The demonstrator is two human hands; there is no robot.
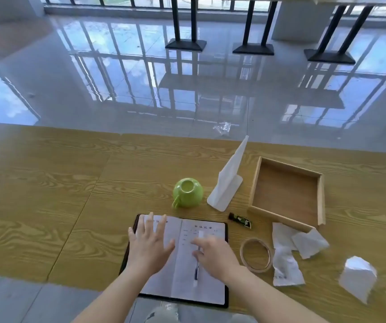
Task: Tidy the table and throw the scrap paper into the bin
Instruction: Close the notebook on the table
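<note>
My left hand [150, 243] lies spread open on the black-covered open notebook [208, 229]. My right hand [215, 252] curls over the blue pen [196, 273], grip unclear. Just right, crumpled white scrap paper [285, 259]: light, soft, easily pinched by any raised fold.

Left side open, right side crowded

The left half of the table [47, 183] is left bare, so a wide approach is offered there. The near middle is taken up by an open notebook [210, 287]. Behind it, a narrow gap is left between the green cup [188, 193] and the upright folded paper [228, 183]. On the right, passage is hemmed in by the wooden tray [320, 201], a black packet [240, 220], a tape ring [256, 269], 2 crumpled scraps [285, 259] just beside the tray's near wall, and 1 folded paper block [358, 278] near the table's edge.
</note>
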